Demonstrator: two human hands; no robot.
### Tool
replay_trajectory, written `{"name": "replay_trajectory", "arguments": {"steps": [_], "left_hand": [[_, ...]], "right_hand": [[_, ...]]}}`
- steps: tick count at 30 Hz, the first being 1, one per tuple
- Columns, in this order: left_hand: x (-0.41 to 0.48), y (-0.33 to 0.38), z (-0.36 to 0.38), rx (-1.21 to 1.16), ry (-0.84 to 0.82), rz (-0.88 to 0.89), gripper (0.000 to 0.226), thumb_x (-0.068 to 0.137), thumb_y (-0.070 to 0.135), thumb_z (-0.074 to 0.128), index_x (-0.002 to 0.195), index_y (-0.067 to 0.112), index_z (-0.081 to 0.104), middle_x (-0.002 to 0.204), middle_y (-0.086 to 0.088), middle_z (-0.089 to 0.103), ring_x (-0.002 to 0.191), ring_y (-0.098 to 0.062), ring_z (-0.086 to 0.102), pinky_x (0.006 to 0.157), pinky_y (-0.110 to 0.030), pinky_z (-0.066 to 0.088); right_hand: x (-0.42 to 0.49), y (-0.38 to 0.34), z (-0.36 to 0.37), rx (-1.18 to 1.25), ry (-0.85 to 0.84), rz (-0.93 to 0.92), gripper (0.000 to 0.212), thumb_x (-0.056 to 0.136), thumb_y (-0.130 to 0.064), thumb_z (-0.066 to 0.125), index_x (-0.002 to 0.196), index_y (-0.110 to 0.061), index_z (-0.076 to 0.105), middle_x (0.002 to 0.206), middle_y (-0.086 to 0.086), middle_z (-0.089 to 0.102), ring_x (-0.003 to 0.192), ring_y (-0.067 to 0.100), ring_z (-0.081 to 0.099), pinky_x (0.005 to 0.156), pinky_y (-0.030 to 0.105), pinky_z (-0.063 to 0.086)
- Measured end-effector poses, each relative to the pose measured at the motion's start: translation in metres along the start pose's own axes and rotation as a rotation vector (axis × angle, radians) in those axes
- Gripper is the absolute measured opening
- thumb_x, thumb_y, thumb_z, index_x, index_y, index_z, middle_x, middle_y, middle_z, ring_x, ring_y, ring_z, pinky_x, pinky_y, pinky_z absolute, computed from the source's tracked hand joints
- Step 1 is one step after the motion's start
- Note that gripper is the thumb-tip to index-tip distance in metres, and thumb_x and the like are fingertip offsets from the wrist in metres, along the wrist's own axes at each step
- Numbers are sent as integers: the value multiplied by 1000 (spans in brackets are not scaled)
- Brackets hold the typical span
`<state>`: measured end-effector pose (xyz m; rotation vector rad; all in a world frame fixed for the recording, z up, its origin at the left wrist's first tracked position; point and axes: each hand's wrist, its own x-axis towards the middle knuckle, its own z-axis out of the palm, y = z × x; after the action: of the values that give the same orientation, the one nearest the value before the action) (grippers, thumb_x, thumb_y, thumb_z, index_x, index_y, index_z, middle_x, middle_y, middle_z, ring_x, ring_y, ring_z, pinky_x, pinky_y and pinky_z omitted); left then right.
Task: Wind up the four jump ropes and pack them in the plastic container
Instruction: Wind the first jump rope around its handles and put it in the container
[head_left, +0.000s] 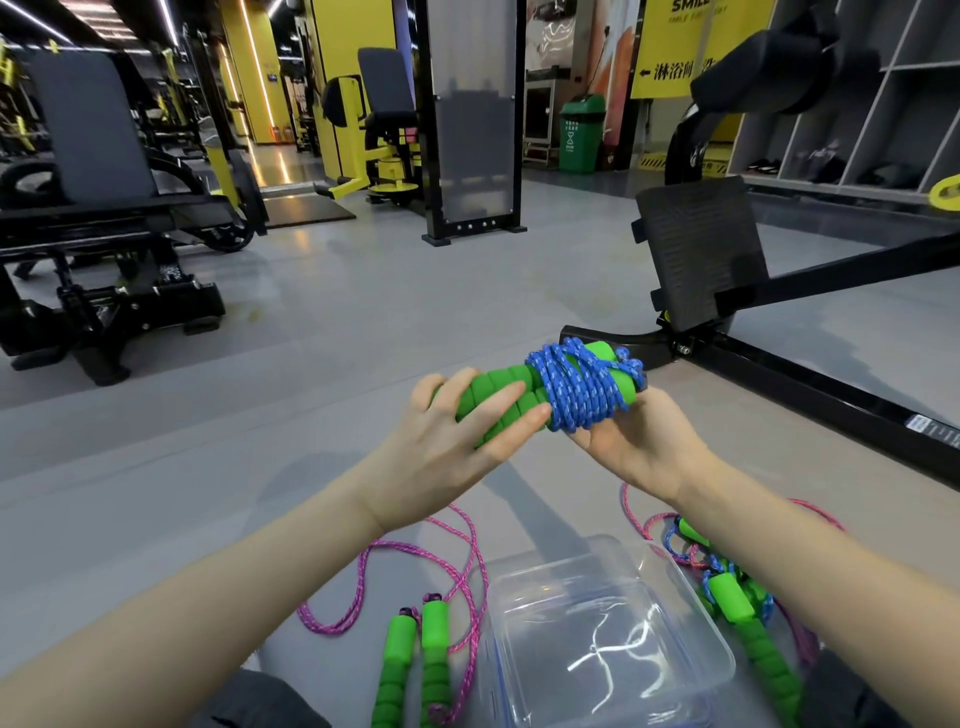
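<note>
Around you: grey gym floor (322, 312). To your left, black machine with grey padded back (88, 130). Ahead, yellow-and-black seated machine (379, 130), frosted panel in black frame (475, 130) beside it. Farther back, green bin (581, 136); yellow sign (675, 47) higher, to its right. To your right, ribbed black footplate (696, 249) above black floor rail (831, 400); grey cubby shelves (883, 119) behind.

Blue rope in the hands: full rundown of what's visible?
The blue rope, a braided cord with white flecks, is coiled many times around its green ribbed foam handles. The bundle tilts up to the right. The left hand grips the handles, and the right hand holds the coiled end from below.
</note>
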<state>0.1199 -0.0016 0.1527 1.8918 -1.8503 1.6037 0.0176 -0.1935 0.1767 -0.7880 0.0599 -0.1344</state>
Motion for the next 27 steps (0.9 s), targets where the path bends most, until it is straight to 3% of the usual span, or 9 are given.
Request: {"name": "replay_trajectory", "arguments": {"steps": [3,6,10,14,16,19,21,24,27], "left_hand": [[-3,4,7,7,-31,-51,48,92,3,37,139,16,38,133,-11,42,103,-39,49,76,-42,41],[-8,7,14,-22,-93,-70,58,86,5,53,141,16,37,134,-10,42,101,-39,55,73,-41,43],[-11,9,16,-39,-133,-61,59,86,7,56,141,16,37,135,-10,43,102,-39,58,76,-41,43],[3,16,15,-34,-160,-91,53,88,2,37,139,17,37,131,-9,41,97,-37,58,73,-39,44],[7,16,19,-37,-179,-99,51,89,0,30,138,16,39,130,-10,42,95,-36,57,71,-38,44],[4,23,30,-46,-219,-98,49,93,2,21,136,15,40,128,-12,53,92,-37,59,71,-38,45],[0,40,40,-49,-239,-60,50,95,4,14,136,17,40,125,-12,58,93,-38,60,72,-38,47],[-13,78,65,-124,-276,-15,49,91,5,27,136,18,38,127,-10,47,98,-37,54,75,-37,45],[-35,119,86,-225,-306,-6,57,83,10,56,136,23,41,131,-9,43,104,-31,48,80,-35,38]], "right_hand": [[6,5,-9,55,51,0,41,72,0,46,110,-3,59,112,17,63,103,27,60,83,37,57],[7,7,-19,-240,66,-15,35,84,11,32,107,-2,55,108,16,57,101,22,55,89,29,53],[1,5,-28,-486,52,4,28,88,16,39,102,5,61,97,9,71,94,17,65,91,25,52],[2,3,-31,-340,65,20,31,87,14,37,106,2,59,104,10,69,100,21,63,90,27,53],[0,3,-33,-242,46,34,37,78,16,39,106,4,60,105,13,68,98,21,65,91,29,53],[-10,8,-38,-147,-7,62,47,60,2,68,106,1,64,105,15,68,96,22,66,96,34,49],[-15,13,-49,-101,91,51,59,56,-21,85,109,-9,63,109,12,68,98,23,65,98,40,48],[-20,36,-74,-33,411,69,30,82,-39,65,100,-15,64,104,8,68,96,21,63,92,38,50],[-32,70,-112,7,583,170,29,90,-37,55,107,-14,62,104,8,66,91,20,61,80,33,52]]}}
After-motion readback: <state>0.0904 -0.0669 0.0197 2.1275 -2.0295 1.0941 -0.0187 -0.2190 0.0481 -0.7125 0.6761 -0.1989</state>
